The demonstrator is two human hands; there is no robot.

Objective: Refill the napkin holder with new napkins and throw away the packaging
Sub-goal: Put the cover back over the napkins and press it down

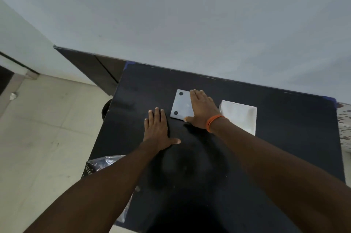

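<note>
A flat pale grey square piece with two dark round dots (181,104) lies on the black table (275,137); it may be part of the napkin holder. My right hand (202,107), with an orange band at the wrist, rests flat on its right half, fingers spread. My left hand (157,130) lies flat on the bare table just left of it, touching nothing else. A white open box (239,116) stands right of my right wrist. A crinkled clear plastic wrapper (106,162) sits at the table's left edge, partly hidden by my left forearm.
The table stands against a pale wall (190,23). Tiled floor (38,137) lies to the left, with a dark cabinet (91,67) along the wall. A dark round object (105,108) shows beside the table's left edge. A speckled surface (344,118) adjoins the right side.
</note>
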